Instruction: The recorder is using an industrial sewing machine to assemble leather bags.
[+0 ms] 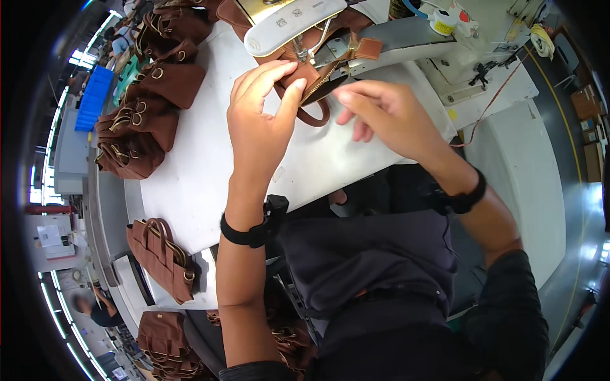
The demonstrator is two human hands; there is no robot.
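Note:
My left hand (264, 105) pinches the edge of a brown leather bag (304, 73) between thumb and fingers, right below the needle area of a sewing machine (295, 26). A brass-toothed zipper (321, 82) runs along the bag's opening and ends in a brown leather tab (368, 49). The bag's looped handle (316, 119) hangs over the white tabletop. To the right of the zipper, apart from the bag, my right hand (384, 114) hovers with fingers loosely bent and spread; I see nothing in it. Part of the bag is hidden behind the machine head.
Several finished-looking brown handbags (168, 82) line the left side of the white table (184, 197). One more bag (162, 260) stands at lower left, above a stack of brown pieces (166, 343). A small white bottle (443, 22) and a red cord (489, 114) are at right.

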